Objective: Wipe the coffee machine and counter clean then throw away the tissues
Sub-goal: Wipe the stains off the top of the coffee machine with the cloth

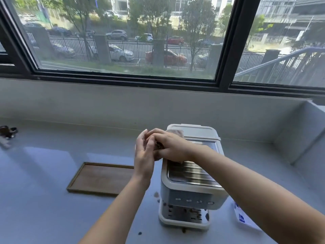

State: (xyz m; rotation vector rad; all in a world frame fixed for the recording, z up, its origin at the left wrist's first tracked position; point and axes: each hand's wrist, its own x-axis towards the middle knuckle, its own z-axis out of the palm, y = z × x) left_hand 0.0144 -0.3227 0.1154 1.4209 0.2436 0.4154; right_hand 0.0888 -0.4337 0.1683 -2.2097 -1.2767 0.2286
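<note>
A white coffee machine (191, 191) with a metal grille top stands on the pale grey counter (44, 199). Both hands meet above its top left corner. My right hand (171, 147) presses down on a crumpled, brown-stained tissue (175, 133) whose edge shows behind the fingers. My left hand (144, 155) stands upright against the right hand's fingers and cups the same wad. Dark coffee spots (156, 194) mark the counter by the machine's left side and front.
A flat wooden tray (98, 178) lies on the counter left of the machine. A white and blue tissue pack (241, 217) sits to the right, partly under my right forearm. A dark object (8, 131) lies at the far left. A window runs along the back wall.
</note>
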